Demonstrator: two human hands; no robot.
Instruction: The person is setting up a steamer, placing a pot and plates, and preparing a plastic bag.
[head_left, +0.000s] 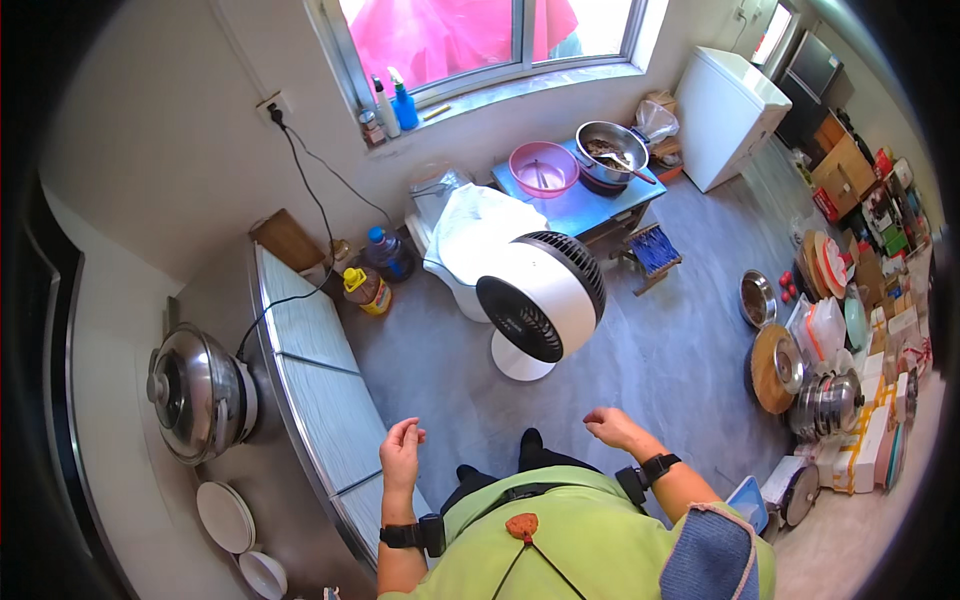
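My left hand (402, 448) is raised beside the metal-edged counter, its fingers loosely curled, and nothing shows in it. My right hand (611, 427) hangs over the floor with bent fingers, and I see no object in it. Both wrists wear black straps with small black boxes. In front of me a white and black fan (544, 296) stands on its round base on the floor. Behind it a white cloth (480, 232) lies over a white container. A pink basin (543, 169) and a steel pot (611, 152) holding dark food and a spoon rest on a low blue table (600, 202).
On the left counter (300, 480) are a lidded electric pot (196, 397), stacked plates (225, 517) and a bowl (262, 575). Bottles (366, 290) stand by the wall. A small stool (651, 251) stands near the table. Pots (825, 405), boards and boxes crowd the right side. A power cord (319, 217) hangs on the left.
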